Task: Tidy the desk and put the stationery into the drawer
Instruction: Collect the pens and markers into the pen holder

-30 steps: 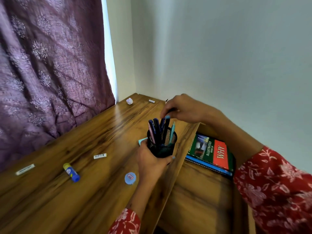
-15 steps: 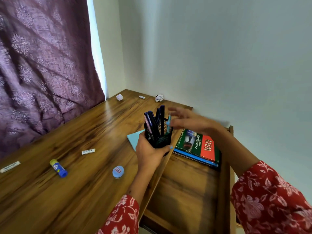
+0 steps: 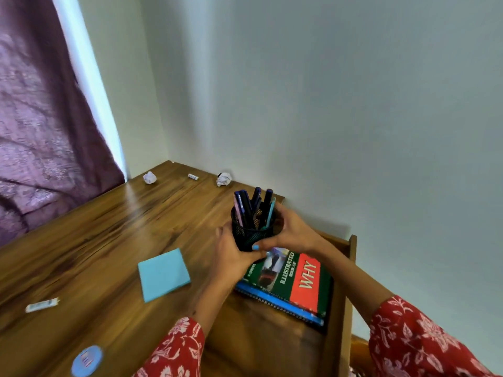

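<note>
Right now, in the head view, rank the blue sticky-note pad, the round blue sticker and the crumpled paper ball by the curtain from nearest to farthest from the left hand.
1. Blue sticky-note pad: on the desk just left of the left hand.
2. Crumpled paper ball: far desk edge by the curtain.
3. Round blue sticker: near desk edge, bottom left.

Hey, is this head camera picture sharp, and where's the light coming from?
Head view: motion blur smears the curtain and the white eraser; the pen holder is fairly sharp. Daylight enters beside the curtain, leaving glare on the desk. Wide-angle distortion tilts the walls.
</note>
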